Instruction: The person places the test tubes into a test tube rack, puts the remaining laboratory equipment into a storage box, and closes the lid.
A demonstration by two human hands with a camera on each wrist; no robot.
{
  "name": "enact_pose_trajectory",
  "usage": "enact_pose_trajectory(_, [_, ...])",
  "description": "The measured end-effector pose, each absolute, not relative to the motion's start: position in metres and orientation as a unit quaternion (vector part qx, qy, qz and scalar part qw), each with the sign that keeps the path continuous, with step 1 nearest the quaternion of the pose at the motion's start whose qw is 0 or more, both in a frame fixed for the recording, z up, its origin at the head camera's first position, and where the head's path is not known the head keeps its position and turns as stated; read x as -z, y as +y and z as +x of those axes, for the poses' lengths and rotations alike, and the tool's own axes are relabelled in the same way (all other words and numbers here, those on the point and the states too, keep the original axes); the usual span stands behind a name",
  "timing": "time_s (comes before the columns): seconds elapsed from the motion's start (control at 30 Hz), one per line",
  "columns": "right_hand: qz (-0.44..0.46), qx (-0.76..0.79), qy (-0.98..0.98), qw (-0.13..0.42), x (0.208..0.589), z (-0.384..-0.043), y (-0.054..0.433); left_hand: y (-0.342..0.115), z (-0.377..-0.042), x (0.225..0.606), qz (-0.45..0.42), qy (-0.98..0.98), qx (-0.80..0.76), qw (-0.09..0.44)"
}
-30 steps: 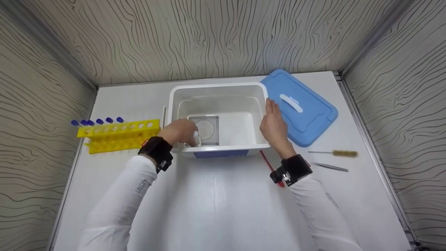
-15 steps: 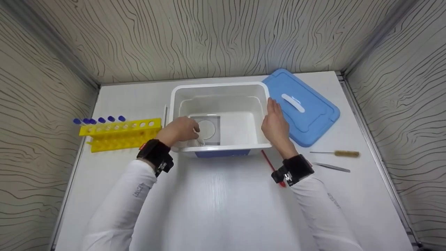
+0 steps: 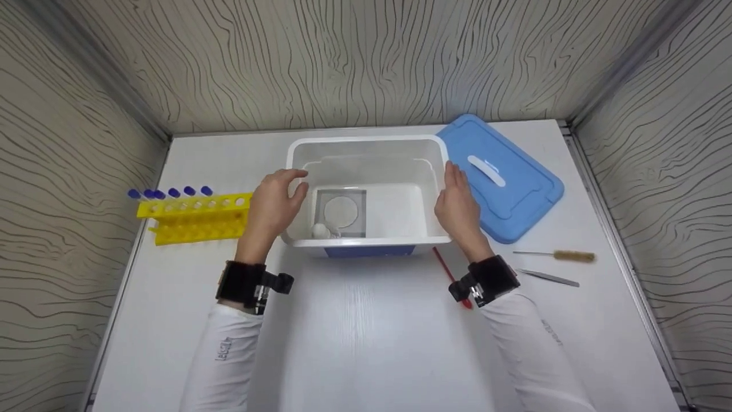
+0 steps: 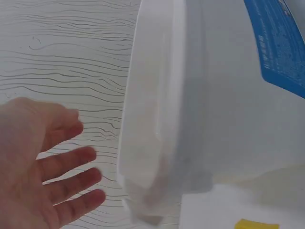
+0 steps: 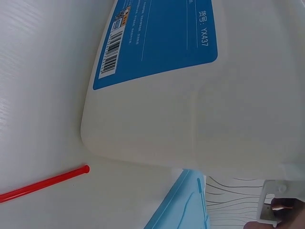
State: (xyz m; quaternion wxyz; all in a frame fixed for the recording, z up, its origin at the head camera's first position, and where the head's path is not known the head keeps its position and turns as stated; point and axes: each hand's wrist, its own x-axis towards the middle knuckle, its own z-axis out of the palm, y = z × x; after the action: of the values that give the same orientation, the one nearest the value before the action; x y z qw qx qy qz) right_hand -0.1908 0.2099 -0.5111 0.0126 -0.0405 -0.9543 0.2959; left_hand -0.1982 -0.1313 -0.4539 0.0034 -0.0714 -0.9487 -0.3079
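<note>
A white plastic bin (image 3: 372, 243) stands between my hands, its blue label on the near side. My left hand (image 3: 273, 200) hovers above the bin's left rim, holding nothing; its fingers are spread in the left wrist view. Inside the bin, at the left, lies a grey square wire gauze (image 3: 359, 214) with a pale round centre. A small clear object with a white round top (image 3: 321, 230) sits on its near left corner. My right hand (image 3: 460, 209) rests along the bin's right side, fingers straight in the head view. Fingertips show beside a white side handle (image 5: 263, 202) in the right wrist view.
Left of the bin stands a yellow test tube rack (image 3: 194, 206) with several blue-capped tubes (image 3: 173, 193). A blue lid (image 3: 503, 177) with a white handle lies at the right. Nearer are a wooden-handled tool (image 3: 573, 256), tweezers (image 3: 549, 278) and a red rod (image 3: 441, 263).
My left hand has let go of the small clear object with the white top and risen up and left out of the bin. My right hand stays at the bin's right side.
</note>
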Motion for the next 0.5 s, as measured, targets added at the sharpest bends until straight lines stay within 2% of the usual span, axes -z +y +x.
enact_pose_trajectory(0.1, [-0.044, -0.295, -0.954, 0.010, 0.512, -0.191, 0.210, -0.131, -0.197, 0.474, -0.022, -0.950, 0.309, 0.035])
enact_pose_trajectory(0.2, [-0.042, -0.296, -0.954, 0.008, 0.512, -0.191, 0.210, -0.127, -0.196, 0.493, 0.007, -0.950, 0.308, 0.044])
enact_pose_trajectory(0.5, [-0.037, -0.311, -0.949, 0.022, 0.512, -0.192, 0.210, -0.119, -0.195, 0.516, 0.014, -0.941, 0.322, 0.099])
